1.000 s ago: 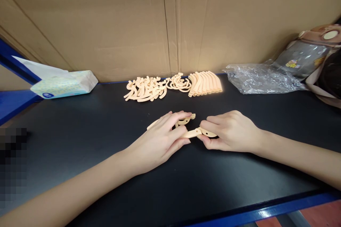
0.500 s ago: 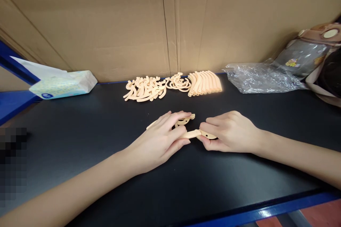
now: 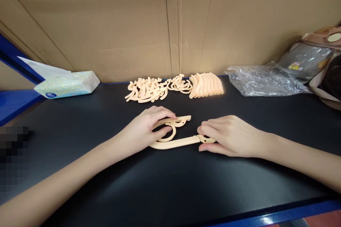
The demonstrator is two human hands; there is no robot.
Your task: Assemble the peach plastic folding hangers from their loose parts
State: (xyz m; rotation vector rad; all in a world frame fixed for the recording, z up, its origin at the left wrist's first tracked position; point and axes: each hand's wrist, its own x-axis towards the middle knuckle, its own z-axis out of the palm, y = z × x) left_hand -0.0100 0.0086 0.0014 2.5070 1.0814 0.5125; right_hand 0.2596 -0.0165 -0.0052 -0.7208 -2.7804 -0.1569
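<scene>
A beige plastic hanger-like piece (image 3: 173,143) with a long curved arm lies flat on the black table (image 3: 170,184). My left hand (image 3: 145,127) rests over its left end, fingers curled around a ring-shaped part (image 3: 170,132) and a flat strip (image 3: 181,118). The fingers of my right hand (image 3: 229,135) are pressed together on the right end of the arm, by a small holed tab (image 3: 206,139).
At the back of the table lie a heap of curved beige parts (image 3: 146,89) and a neat row of stacked ones (image 3: 206,84). A tissue pack (image 3: 68,84) sits back left. A crumpled clear plastic bag (image 3: 262,81) and a bottle (image 3: 306,58) are back right. Cardboard (image 3: 170,21) walls the rear.
My left hand has drawn back to the left, uncovering the long curved arm. My right hand stays at the arm's right end. The view has shifted slightly.
</scene>
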